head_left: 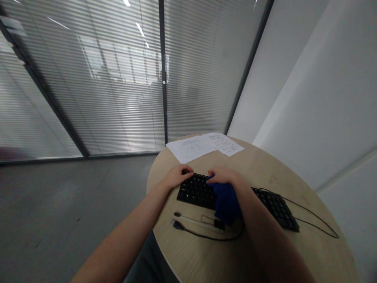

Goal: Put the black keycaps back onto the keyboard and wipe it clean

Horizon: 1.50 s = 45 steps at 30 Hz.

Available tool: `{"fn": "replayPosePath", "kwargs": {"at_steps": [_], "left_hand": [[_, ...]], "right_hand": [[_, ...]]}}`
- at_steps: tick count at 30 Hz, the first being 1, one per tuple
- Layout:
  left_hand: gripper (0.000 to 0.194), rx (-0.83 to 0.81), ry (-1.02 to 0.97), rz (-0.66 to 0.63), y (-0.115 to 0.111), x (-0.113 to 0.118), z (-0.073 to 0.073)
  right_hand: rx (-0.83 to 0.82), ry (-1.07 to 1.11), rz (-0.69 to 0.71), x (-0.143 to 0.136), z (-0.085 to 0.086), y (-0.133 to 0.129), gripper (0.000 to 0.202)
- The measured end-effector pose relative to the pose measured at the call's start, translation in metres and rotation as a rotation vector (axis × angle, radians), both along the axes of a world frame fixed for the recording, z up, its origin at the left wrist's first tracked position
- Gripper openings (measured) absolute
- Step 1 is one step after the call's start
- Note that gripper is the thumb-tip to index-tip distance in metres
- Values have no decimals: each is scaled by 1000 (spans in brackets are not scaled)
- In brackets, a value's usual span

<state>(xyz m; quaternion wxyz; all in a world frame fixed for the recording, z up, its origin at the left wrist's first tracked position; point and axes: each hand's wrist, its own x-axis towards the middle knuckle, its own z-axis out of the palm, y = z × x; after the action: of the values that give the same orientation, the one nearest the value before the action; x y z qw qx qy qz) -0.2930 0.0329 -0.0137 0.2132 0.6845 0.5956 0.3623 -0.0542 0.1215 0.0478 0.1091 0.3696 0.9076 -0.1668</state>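
A black keyboard (196, 191) lies on the round wooden table (206, 259). My left hand (177, 175) is closed on its far left corner, thumb on the top and fingers along the edge. Over the keys, my right hand (222, 175) grips a blue cloth (226, 202), which hangs toward me and covers part of the keyboard. The right forearm hides more of the middle. Farther right, a section of black keys (278, 208) shows beyond that forearm; whether it belongs to the same keyboard is hidden.
Nearer me lie a USB cable (178, 225) and a thin white stick with a dark tip (188, 218), beside a small black piece (219, 224). Printed papers (193, 148) lie at the table's far edge. A thin black cable (316, 215) loops at right, near the white wall (332, 118).
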Motion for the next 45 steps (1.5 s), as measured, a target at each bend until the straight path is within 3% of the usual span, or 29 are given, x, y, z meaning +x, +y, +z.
{"fn": "replayPosePath", "kwargs": {"at_steps": [10, 18, 24, 28, 37, 45], "left_hand": [[29, -4, -7, 16, -2, 2, 2], [29, -7, -8, 11, -2, 2, 3], [31, -6, -14, 1, -1, 1, 0], [31, 6, -12, -19, -1, 1, 1], [30, 11, -3, -38, 0, 0, 0], [30, 14, 2, -28, 0, -1, -1]], "right_hand": [[4, -10, 13, 1, 5, -2, 21], [32, -2, -57, -5, 9, -9, 22], [42, 126, -44, 15, 33, -9, 20], [-11, 91, -34, 30, 43, -6, 18], [24, -65, -72, 6, 15, -6, 17], [32, -77, -50, 4, 13, -10, 16]]}}
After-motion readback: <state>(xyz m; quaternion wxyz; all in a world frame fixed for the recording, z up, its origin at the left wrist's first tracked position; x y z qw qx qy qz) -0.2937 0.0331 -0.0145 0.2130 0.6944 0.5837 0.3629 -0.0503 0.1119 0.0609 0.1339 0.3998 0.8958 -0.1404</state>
